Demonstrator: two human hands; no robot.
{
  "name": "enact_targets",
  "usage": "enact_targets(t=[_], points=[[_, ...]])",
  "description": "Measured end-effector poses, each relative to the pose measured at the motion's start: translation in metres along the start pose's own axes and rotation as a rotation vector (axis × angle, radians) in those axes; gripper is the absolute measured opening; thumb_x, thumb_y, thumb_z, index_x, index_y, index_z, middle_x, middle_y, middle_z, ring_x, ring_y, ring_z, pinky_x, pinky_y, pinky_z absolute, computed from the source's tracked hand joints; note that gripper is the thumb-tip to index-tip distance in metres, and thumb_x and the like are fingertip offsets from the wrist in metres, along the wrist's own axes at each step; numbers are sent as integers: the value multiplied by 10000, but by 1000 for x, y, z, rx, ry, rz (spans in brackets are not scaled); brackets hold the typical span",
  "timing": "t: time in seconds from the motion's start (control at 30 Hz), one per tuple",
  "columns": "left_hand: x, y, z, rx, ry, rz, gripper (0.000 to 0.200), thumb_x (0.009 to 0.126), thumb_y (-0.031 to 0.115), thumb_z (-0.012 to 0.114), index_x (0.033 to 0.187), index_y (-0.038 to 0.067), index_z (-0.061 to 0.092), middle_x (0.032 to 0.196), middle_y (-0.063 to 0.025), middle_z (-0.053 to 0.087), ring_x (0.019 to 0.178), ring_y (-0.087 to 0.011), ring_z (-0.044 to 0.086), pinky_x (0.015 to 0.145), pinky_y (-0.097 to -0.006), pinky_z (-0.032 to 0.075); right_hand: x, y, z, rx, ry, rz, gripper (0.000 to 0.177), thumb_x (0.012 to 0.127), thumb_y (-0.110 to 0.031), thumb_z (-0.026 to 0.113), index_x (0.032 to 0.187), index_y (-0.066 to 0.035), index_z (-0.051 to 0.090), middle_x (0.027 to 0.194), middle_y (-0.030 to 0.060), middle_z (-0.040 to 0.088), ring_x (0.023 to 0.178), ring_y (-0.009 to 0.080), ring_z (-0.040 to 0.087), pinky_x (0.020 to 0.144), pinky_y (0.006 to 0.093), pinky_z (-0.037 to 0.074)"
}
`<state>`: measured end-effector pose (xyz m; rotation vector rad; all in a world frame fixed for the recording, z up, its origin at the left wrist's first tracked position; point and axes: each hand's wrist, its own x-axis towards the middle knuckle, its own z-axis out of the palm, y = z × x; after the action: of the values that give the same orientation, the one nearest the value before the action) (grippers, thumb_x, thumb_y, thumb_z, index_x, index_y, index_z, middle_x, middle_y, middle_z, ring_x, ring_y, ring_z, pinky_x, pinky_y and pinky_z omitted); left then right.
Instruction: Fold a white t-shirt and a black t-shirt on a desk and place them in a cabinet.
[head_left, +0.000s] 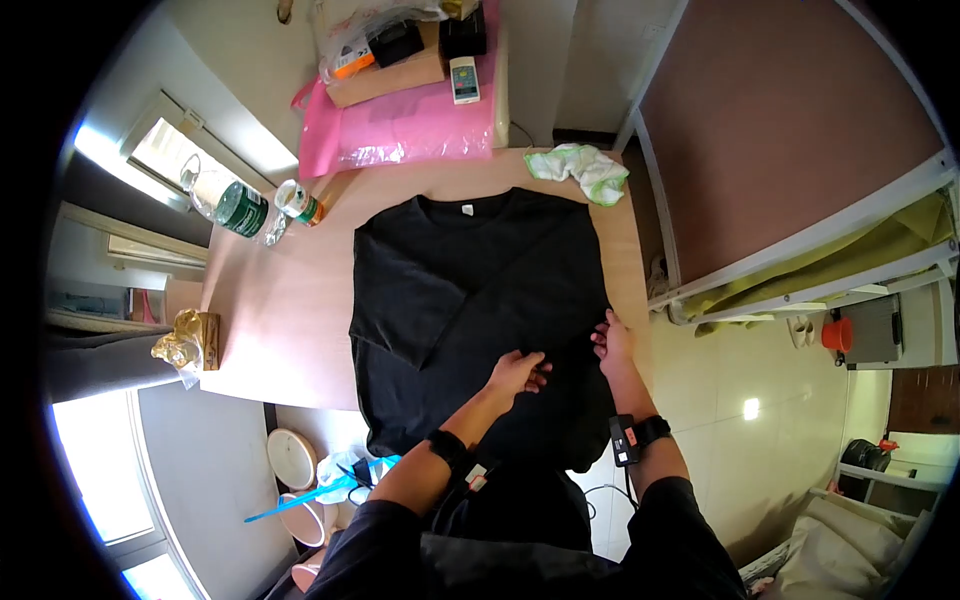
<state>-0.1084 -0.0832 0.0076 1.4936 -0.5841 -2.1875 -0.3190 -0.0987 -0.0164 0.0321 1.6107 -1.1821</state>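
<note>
A black T-shirt (480,290) lies spread on the table, its neckline with a white label at the far side. The sleeve on the left is laid inward across the body; the lower hem hangs over the near table edge. My left hand (517,375) is over the shirt's right-centre part, fingers curled and pinching the black cloth. At the shirt's right edge is my right hand (612,340), its fingers closed on the cloth there. Dark fabric hides the exact grip of both hands.
On the wooden table (290,330) stand a large plastic bottle (240,208), a small jar (298,203) and a tissue box (208,340). A white-green cloth (582,172) lies at the far right. Behind are a pink plastic sheet (400,130), a cardboard box (390,80) and a remote (464,80).
</note>
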Motion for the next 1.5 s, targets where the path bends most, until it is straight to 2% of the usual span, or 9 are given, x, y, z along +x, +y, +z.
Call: enact_targets(t=[0.27,0.33,0.4,0.47,0.57,1.13,1.23,1.4,1.5], points=[[-19,11,-17,374,-41,-34,282,935,246,587,900,-31,625,825,-92,687,555,-114,592,485,-233,456,-3,-13,-21,-418,-140,-18,276,933,-323,560,868,-56,592,664,35,648,502,158,596,403,291,370],[-27,15,-40,519,56,453,248,915,215,599,925,-29,639,809,-106,687,573,-165,617,515,-268,491,-9,-5,-29,-807,49,-732,319,922,-321,576,871,-8,607,616,44,656,494,211,608,462,331,453],[-35,37,-71,936,415,829,184,893,163,597,949,-5,647,864,-113,685,737,-243,655,690,-357,533,-24,-1,-18,-887,31,-798,312,901,-283,595,992,16,596,803,116,683,706,287,658,667,374,518],[-38,64,-103,1272,648,1084,286,904,188,558,1128,18,611,1148,-161,625,1107,-307,575,979,-437,424,-44,-3,18,-1013,-57,-1422,389,873,-245,618,1171,-5,547,1131,185,618,1064,360,580,895,419,466],[-6,49,-150,1623,1018,783,558,958,363,418,1424,62,362,1525,-119,282,1431,-284,198,1163,-460,117,-53,9,62,-1281,-132,-1388,583,876,-320,594,1367,-61,417,1424,180,392,1338,396,322,1099,478,267],[-6,65,-212,1537,1072,696,586,962,379,385,1436,36,345,1524,-125,287,1436,-278,189,1168,-451,101,-19,39,96,-1614,2,-1371,591,934,-449,452,1429,-131,386,1491,115,343,1392,369,255,1138,515,171],[2,71,-219,1495,1035,741,564,969,354,397,1430,35,346,1521,-127,291,1432,-280,199,1169,-437,109,-16,29,94,-1329,-154,-1335,585,915,-360,541,1401,-73,386,1458,169,370,1372,402,280,1120,521,200],[-63,45,-241,1039,778,1002,507,913,143,564,1356,-31,392,1472,-228,320,1386,-390,254,1132,-448,210,-60,44,-5,-972,151,-1381,533,877,-203,638,1297,36,414,1283,234,472,1218,396,425,1057,456,307],[-122,-30,-265,836,1012,1018,452,900,119,586,1298,-25,428,1323,-230,435,1288,-361,379,1089,-437,270,-91,99,-95,-772,389,-1092,516,923,-175,600,1327,24,350,1253,166,462,1171,292,442,1037,389,321]])
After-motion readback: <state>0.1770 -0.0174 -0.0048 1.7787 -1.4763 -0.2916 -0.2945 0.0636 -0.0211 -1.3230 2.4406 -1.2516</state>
